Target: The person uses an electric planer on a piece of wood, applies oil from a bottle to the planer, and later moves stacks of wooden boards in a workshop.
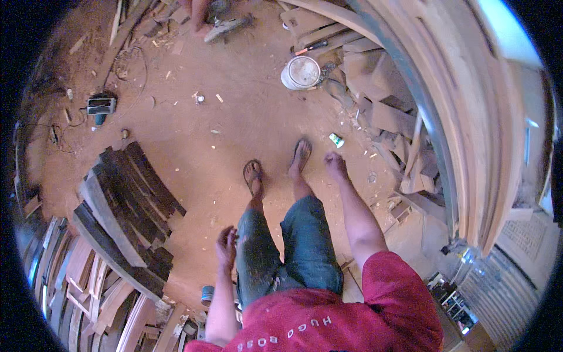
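Observation:
My left hand hangs beside my left thigh with its fingers loosely bent and apart. Nothing shows in it. My right hand is held out in front of my right side, over the dirt floor. Its fingers are curled in, and I see nothing sticking out of them. Nearest to it in the picture is a small green and white cup on the floor, apart from the hand. Below, my feet in sandals stand on the brown floor.
Dark boards are stacked at left, with more timber below. A power tool with a cord lies at far left. A white bucket stands ahead, near wood offcuts. Long planks line the right. Another person's foot is at the top.

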Demonstrator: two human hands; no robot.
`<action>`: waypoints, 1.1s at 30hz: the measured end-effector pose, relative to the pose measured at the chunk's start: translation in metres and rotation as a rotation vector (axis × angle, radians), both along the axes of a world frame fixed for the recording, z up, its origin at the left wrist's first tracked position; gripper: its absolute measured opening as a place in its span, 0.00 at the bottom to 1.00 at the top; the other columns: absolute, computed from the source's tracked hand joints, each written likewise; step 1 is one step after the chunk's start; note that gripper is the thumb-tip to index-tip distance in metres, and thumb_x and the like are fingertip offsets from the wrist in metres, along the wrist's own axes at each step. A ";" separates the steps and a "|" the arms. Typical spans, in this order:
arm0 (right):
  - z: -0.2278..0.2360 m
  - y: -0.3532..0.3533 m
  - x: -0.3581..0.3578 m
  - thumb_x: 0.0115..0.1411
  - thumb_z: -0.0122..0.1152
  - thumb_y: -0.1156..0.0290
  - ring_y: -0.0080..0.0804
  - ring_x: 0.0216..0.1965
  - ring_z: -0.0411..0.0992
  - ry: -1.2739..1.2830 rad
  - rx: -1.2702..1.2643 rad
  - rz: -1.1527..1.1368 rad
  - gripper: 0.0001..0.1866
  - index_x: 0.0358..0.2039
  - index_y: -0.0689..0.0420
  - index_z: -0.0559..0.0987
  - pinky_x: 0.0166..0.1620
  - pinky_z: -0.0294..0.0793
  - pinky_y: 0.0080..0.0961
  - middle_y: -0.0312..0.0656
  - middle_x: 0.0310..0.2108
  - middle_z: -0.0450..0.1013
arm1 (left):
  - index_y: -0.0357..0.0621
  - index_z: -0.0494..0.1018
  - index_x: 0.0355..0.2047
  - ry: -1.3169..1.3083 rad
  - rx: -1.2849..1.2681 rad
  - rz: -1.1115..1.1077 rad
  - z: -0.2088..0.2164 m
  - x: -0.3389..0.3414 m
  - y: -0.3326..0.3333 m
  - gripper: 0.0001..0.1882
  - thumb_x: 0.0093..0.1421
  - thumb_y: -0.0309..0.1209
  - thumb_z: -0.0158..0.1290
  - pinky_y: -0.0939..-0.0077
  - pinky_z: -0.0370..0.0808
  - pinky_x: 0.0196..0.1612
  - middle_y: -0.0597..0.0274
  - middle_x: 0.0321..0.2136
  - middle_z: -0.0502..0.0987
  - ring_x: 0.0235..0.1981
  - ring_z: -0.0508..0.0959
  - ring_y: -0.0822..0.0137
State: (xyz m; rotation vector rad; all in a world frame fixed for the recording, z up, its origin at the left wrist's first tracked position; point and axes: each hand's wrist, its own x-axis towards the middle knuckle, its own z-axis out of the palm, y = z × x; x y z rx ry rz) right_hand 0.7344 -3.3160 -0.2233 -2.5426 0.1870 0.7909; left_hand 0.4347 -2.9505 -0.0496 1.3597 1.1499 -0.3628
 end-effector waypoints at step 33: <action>-0.211 -0.065 0.356 0.50 0.64 0.40 0.35 0.30 0.75 0.807 0.580 -0.772 0.29 0.40 0.52 0.77 0.34 0.78 0.39 0.37 0.31 0.75 | 0.35 0.73 0.36 0.248 0.201 -0.003 -0.092 0.159 -0.162 0.10 0.59 0.29 0.57 0.69 0.72 0.40 0.55 0.36 0.71 0.36 0.73 0.62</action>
